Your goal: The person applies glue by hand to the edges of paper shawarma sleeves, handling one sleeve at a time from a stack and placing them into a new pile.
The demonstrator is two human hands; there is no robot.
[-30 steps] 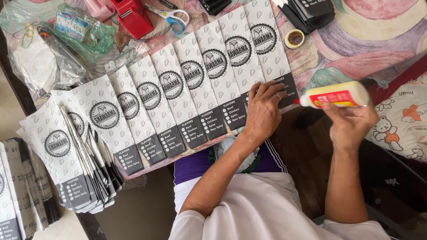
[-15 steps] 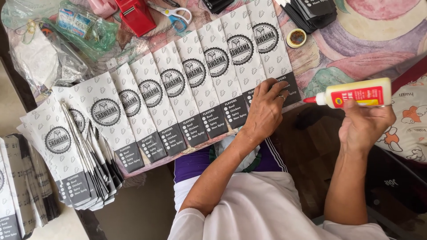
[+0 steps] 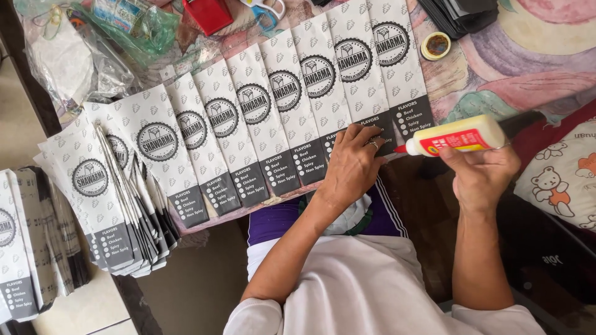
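Note:
A row of several white printed paper sleeves, each with a round black emblem and a dark bottom band, lies overlapped across the table edge. My left hand, a ring on one finger, presses flat on the dark bands near the row's right end. My right hand grips a pale yellow glue bottle with a red label, held sideways. Its red nozzle points left, just right of the last sleeve's bottom band.
A stack of folded sleeves fans out at the left, with more at the far left. Behind the row lie a red box, scissors, clear plastic bags, a tape roll and dark sleeves. A teddy-print cushion sits right.
My right hand carried the glue bottle a little right and then back left, bringing its nozzle close to the last sleeve's band. My left hand stayed pressed on the sleeves.

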